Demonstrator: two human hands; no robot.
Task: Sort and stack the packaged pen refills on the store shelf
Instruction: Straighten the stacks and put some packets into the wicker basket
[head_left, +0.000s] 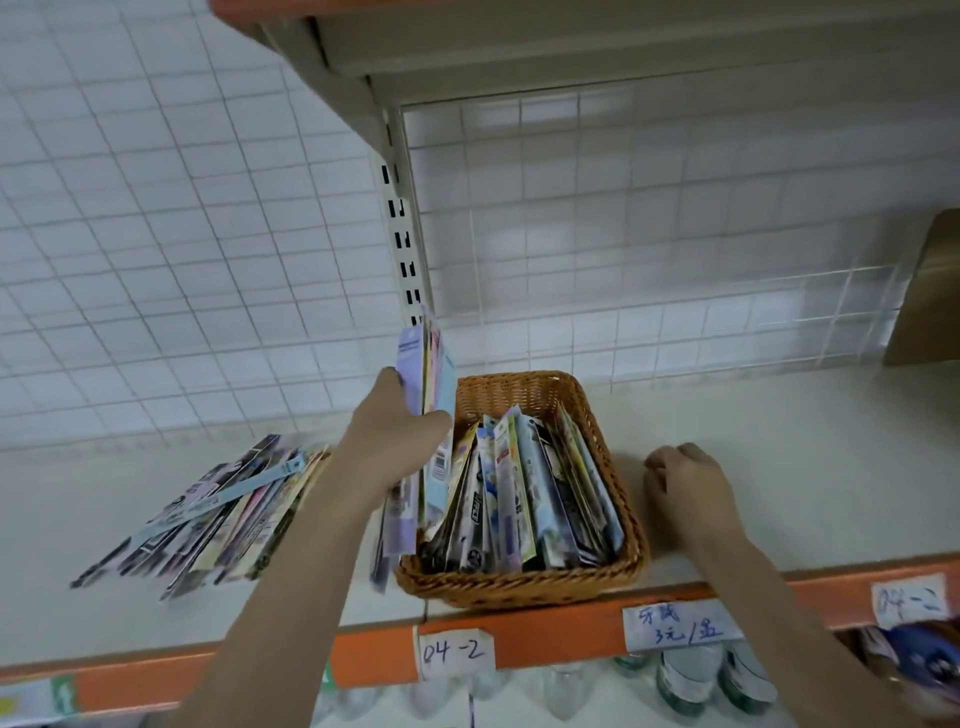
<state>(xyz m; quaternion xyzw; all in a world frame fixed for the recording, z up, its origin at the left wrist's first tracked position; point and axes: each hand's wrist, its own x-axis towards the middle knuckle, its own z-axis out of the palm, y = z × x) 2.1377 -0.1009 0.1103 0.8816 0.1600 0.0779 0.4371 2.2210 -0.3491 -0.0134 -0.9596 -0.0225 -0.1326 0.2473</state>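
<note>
A brown wicker basket (631, 551) stands on the white shelf (779, 467), filled with upright packaged pen refills (524, 499). My left hand (387, 441) grips a bundle of refill packs (423, 374) held upright just left of the basket's rim. A fanned pile of more refill packs (208, 519) lies flat on the shelf to the left. My right hand (685, 488) rests on the shelf to the right of the basket, fingers curled, holding nothing.
The shelf's orange front edge (374, 657) carries paper labels (456, 652). Behind is a white wire-grid back panel (623, 234) with a slotted upright post (402, 234). A brown box (930, 291) stands at the far right. Bottles (691, 680) sit on the shelf below.
</note>
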